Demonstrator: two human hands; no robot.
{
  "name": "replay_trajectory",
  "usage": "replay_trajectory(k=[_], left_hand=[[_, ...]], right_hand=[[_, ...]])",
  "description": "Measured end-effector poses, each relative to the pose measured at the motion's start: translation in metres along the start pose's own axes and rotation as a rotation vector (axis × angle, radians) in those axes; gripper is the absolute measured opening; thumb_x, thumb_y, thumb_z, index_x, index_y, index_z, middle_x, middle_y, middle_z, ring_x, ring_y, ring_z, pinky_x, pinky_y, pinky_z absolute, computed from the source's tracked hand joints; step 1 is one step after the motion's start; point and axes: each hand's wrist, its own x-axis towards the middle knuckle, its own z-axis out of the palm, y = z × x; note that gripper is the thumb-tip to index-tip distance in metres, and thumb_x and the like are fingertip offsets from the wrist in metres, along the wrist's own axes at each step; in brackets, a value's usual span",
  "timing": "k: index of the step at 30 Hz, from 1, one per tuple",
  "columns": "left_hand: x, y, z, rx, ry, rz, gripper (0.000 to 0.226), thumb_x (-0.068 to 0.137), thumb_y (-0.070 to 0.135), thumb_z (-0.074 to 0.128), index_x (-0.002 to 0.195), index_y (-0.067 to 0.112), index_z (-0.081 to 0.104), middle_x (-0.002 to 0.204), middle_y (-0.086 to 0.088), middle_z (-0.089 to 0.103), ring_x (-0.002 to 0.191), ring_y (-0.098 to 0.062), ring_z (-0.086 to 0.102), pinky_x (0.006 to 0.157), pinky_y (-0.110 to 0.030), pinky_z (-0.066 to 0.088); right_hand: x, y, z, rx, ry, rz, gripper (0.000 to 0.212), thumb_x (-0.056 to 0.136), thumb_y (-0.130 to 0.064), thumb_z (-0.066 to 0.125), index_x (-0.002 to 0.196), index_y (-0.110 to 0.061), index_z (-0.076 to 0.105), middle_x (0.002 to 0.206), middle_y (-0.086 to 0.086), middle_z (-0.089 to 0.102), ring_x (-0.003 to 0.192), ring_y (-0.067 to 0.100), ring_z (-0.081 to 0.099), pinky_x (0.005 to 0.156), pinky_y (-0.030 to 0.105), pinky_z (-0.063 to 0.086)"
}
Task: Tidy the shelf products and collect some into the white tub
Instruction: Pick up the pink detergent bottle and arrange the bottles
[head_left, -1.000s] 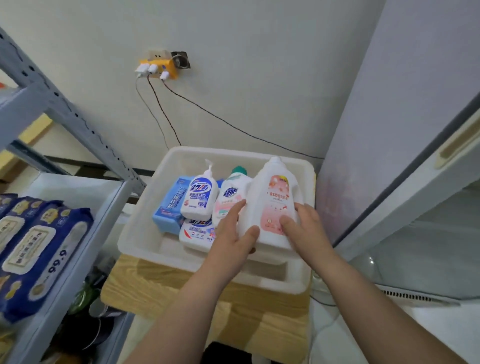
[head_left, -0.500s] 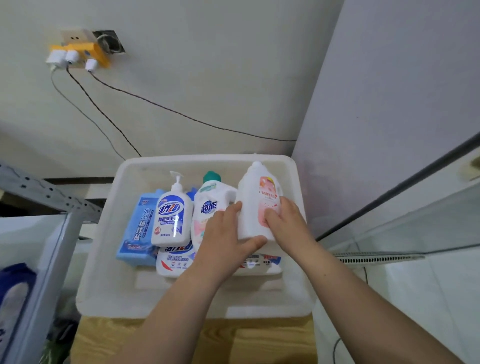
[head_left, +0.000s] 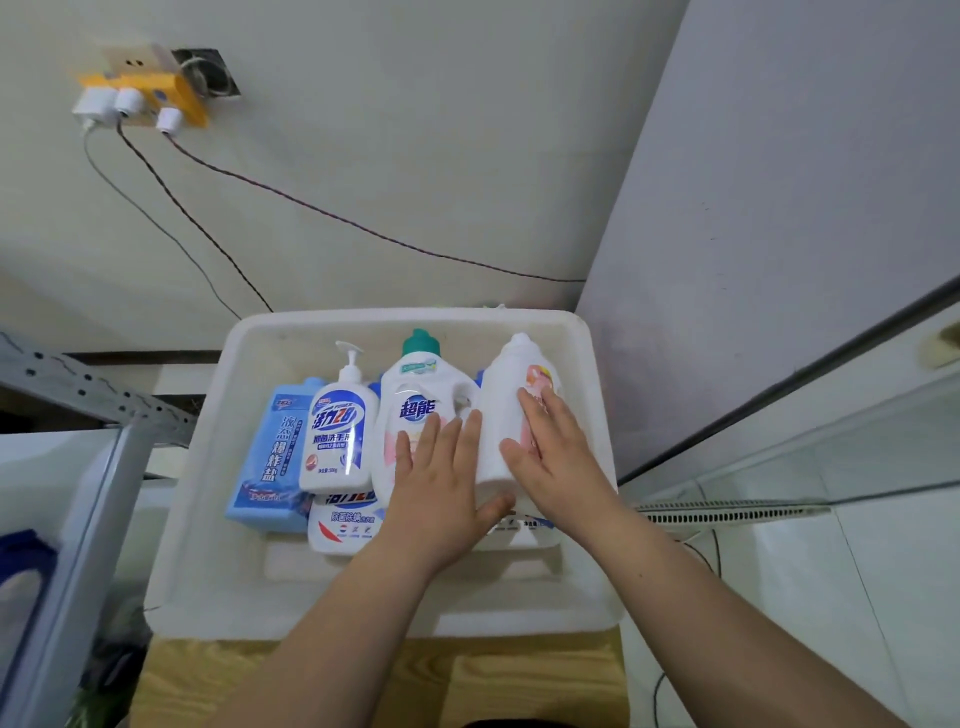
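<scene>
Tub: the white tub (head_left: 192, 561) sits on a pale wooden stand (head_left: 311, 686), its far rim against the wall, its right rim close to a grey panel (head_left: 779, 208).
Left hand: my left hand (head_left: 441, 483) lies flat with fingers spread and extended on the lower front of the teal-capped bottle (head_left: 415, 400); the thumb reaches right to the base of the pink-label bottle (head_left: 504, 410). It presses, nothing is closed inside it.
Right hand: my right hand (head_left: 550, 457) is open too, palm laid against the right face of the pink-label bottle, fingers stretched up over its pink label, thumb across the lower front. Between both hands the bottle is steadied, not clenched.
Pink-label bottle: white, tilted back, in the tub's far right part, touching the teal-capped bottle on its left.
Teal-capped bottle: white, blue characters on the front, near the middle of the far side.
Pump bottle: the white pump bottle (head_left: 340, 426) with a blue label leans just left of it, touching.
Blue pack: a light blue pack (head_left: 270, 457) lies toward the tub's left wall, partly under the pump bottle.
Lower bottle: another white bottle (head_left: 343, 525) lies flat beneath the pump bottle, only its bottom label showing.
Near side of tub: bare floor of the tub.
Shelf: a grey metal shelf (head_left: 78, 389) stands left of the tub.
Wall: a yellow socket adapter (head_left: 150, 98) with white plugs, cables trailing down.
</scene>
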Motion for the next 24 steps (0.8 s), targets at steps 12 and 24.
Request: replay_trajectory(k=[12,24], left_hand=[[-0.090,0.008,-0.051,-0.005,0.176,-0.169,0.078,0.084,0.051,0.044,0.152,0.014,0.041,0.145,-0.007,0.053,0.140,-0.036,0.043,0.114,-0.056,0.036],[-0.296,-0.039,-0.106,0.039,0.487,-0.565,0.068,0.086,0.052,0.040,0.143,0.018,0.051,0.130,-0.001,0.061,0.123,-0.022,0.056,0.106,-0.041,0.046]], right_hand=[[-0.047,-0.047,-0.004,-0.201,0.051,-0.453,0.042,0.093,-0.025,0.063,0.133,-0.011,0.061,0.150,0.008,0.046,0.144,0.019,0.031,0.118,0.024,0.019],[-0.123,-0.190,0.081,-0.420,-0.192,-1.042,0.053,0.086,-0.040,0.046,0.128,-0.014,0.064,0.119,0.006,0.067,0.111,0.027,0.065,0.089,0.041,0.058]])
